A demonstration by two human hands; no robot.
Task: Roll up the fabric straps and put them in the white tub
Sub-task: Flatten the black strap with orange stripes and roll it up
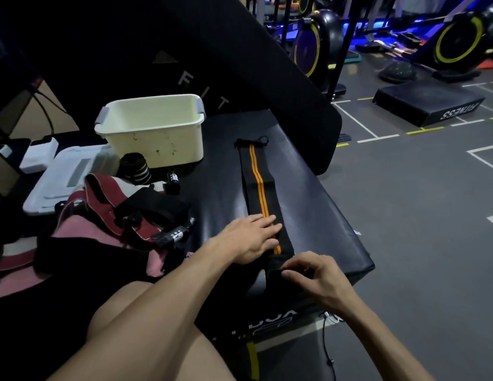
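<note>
Starting the roll: right hand (314,273) pinches the near end of the black-and-orange strap (256,177) lying flat on the bench (322,215), left hand (251,237) presses it open-palmed; next, tight turns toward the far end, white tub (154,127) waits beyond.

left hand (251,237) presses flat on the strap (260,188); right hand (314,273) pinches its near end.

The left hand (251,239) hides part of the strap's orange stripes (258,182); the strap's near end vanishes under the right hand (312,274) (rolled or flat, unclear).
</note>
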